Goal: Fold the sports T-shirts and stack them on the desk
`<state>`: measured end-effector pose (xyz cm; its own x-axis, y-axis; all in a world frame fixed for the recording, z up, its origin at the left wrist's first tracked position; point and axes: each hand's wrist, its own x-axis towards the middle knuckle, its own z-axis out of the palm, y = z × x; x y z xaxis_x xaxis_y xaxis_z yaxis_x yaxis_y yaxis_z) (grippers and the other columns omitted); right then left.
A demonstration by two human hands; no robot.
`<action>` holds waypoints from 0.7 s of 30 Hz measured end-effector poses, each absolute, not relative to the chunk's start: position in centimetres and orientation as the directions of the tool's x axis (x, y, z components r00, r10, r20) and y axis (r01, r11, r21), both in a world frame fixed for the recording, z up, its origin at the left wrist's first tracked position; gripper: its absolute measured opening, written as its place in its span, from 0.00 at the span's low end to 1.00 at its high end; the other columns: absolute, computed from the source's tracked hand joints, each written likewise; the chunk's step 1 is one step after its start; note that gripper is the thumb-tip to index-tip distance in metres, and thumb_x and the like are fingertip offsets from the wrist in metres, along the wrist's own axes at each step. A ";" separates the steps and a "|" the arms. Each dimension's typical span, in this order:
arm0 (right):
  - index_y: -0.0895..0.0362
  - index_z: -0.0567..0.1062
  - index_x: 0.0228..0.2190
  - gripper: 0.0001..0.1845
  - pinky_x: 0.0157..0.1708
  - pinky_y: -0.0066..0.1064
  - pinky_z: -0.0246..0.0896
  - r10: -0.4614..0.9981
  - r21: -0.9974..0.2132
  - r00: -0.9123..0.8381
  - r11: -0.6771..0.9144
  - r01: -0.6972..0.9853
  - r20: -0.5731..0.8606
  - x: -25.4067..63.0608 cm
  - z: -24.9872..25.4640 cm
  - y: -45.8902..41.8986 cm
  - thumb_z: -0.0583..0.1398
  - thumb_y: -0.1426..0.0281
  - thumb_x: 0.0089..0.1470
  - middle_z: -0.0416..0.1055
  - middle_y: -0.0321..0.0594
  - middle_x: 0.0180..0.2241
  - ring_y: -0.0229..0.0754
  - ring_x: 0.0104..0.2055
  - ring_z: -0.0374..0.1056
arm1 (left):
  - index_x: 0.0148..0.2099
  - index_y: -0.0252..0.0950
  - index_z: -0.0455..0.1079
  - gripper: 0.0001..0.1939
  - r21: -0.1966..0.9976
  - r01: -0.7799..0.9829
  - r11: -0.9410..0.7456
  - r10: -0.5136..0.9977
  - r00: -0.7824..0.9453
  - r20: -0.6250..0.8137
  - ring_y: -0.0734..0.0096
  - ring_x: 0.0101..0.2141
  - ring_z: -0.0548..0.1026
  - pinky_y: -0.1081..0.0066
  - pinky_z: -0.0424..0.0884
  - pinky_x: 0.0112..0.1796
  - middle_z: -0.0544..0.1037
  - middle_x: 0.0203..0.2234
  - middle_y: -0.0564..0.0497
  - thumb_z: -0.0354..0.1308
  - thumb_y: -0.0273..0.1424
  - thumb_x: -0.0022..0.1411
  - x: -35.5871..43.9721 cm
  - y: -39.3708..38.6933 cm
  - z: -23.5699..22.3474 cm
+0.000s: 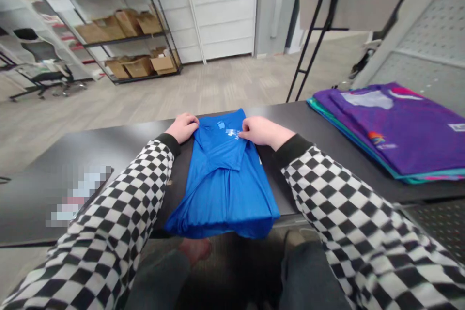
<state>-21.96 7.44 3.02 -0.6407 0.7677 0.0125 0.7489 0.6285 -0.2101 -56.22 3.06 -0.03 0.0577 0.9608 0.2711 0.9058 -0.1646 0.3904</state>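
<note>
A blue T-shirt (227,189) lies partly folded on the dark table, its lower end hanging over the near edge. One sleeve is laid across its upper part, where small white print shows. My left hand (184,127) is closed on the shirt's far left edge. At the far right edge, my right hand (264,131) pinches the fabric between thumb and fingers. The other fingers of the right hand are curled and partly hidden.
On the table (286,116) to the right lies a stack of folded purple and teal shirts (410,131). A flat, pixelated item (82,193) lies at left. Beyond stand a shelf rack (125,38) with cardboard boxes, an office chair (45,65) and a black easel-like stand (312,48).
</note>
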 end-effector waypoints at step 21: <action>0.55 0.80 0.33 0.15 0.37 0.34 0.59 0.865 -0.227 -0.502 0.493 0.840 0.020 -22.2 3.6 6.4 0.66 0.61 0.72 0.81 0.42 0.34 0.45 0.36 0.73 | 0.47 0.38 0.81 0.13 0.200 0.974 0.110 0.948 -0.163 0.273 0.39 0.57 0.77 0.44 0.72 0.60 0.82 0.53 0.35 0.56 0.35 0.74 -55.6 3.4 0.1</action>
<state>-22.17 6.44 3.57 -0.5022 0.8645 0.0201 0.8399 0.4932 -0.2267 -55.63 3.43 0.06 -0.1631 0.9480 0.2733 0.9736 0.1099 0.2000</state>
